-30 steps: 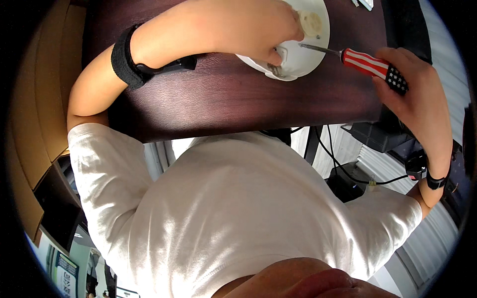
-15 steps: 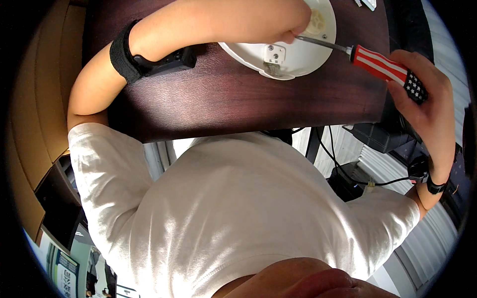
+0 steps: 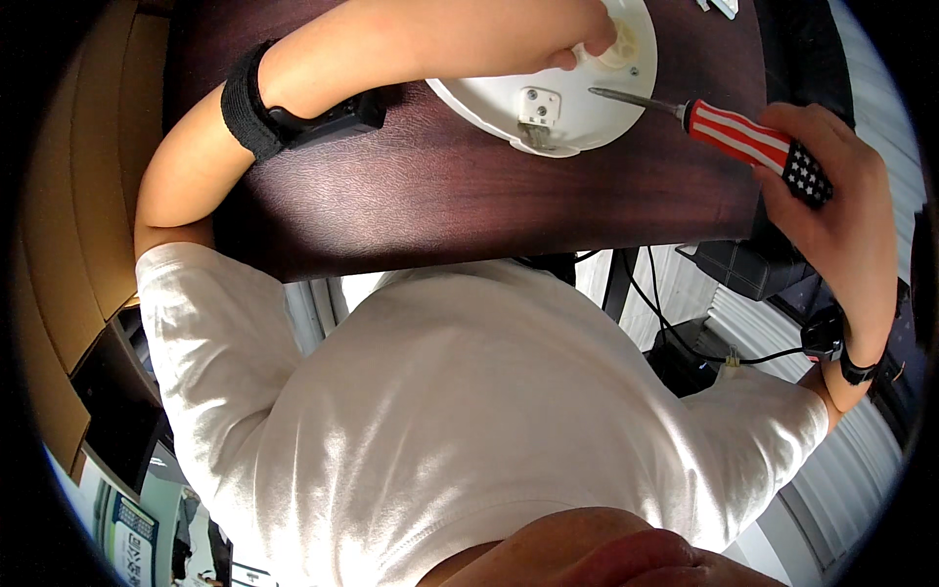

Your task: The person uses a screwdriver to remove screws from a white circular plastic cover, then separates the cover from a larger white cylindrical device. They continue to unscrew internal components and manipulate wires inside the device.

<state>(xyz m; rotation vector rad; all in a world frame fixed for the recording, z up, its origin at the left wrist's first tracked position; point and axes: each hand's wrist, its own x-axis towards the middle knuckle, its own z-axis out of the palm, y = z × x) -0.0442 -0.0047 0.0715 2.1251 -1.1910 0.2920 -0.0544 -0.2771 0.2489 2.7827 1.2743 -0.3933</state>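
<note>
My right hand (image 3: 829, 181) is wrapped round the handle of a screwdriver (image 3: 738, 135) with red and white stripes and white stars on black. Its metal shaft points left, with the tip over a white round dish-like housing (image 3: 597, 132). Above that housing, my left hand (image 3: 572, 37) has its fingers curled; whatever they hold, if anything, is hidden. The left fingertips are apart from the screwdriver tip. In the housing sit a small white block with screws (image 3: 540, 106), a pale round part (image 3: 621, 47) beside the left fingers, and a small screw (image 3: 634, 71).
The dark reddish-brown table (image 3: 411, 196) ends in front of my white shirt. A small white piece (image 3: 722, 8) lies at its far right. Black cables (image 3: 675, 338) hang below on the right, near a black padded seat (image 3: 748, 269). Cardboard (image 3: 73, 225) stands along the left.
The screwdriver tip has come out from under my left fingers and now shows free. My left hand has shifted slightly away, farther up. The right hand has moved slightly.
</note>
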